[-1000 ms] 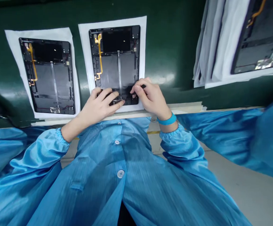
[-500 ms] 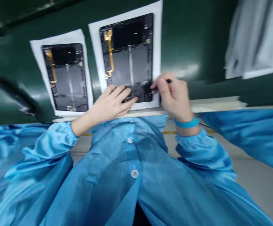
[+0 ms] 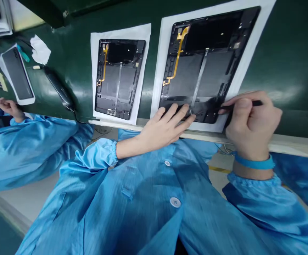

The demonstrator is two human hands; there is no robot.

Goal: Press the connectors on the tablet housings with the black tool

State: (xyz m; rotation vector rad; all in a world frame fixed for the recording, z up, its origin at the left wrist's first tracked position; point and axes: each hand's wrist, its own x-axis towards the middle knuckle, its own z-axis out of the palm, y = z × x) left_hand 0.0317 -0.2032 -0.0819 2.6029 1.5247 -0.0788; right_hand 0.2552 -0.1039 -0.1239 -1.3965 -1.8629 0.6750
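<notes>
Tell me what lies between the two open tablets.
In the head view, between the left tablet and the right tablet lie the margin of the left white sheet, a strip of green table and the margin of the right white sheet.

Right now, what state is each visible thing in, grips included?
Right tablet: insides exposed, lying flat
Left tablet: insides exposed, lying flat, untouched
Left grip: open, fingers spread over right tablet's lower end
Right grip: closed on thin dark tool
Black corded device: lying down, power unclear
White scrap: wrinkled
Far-left dark device: smooth face up
Blue wristband: worn
</notes>
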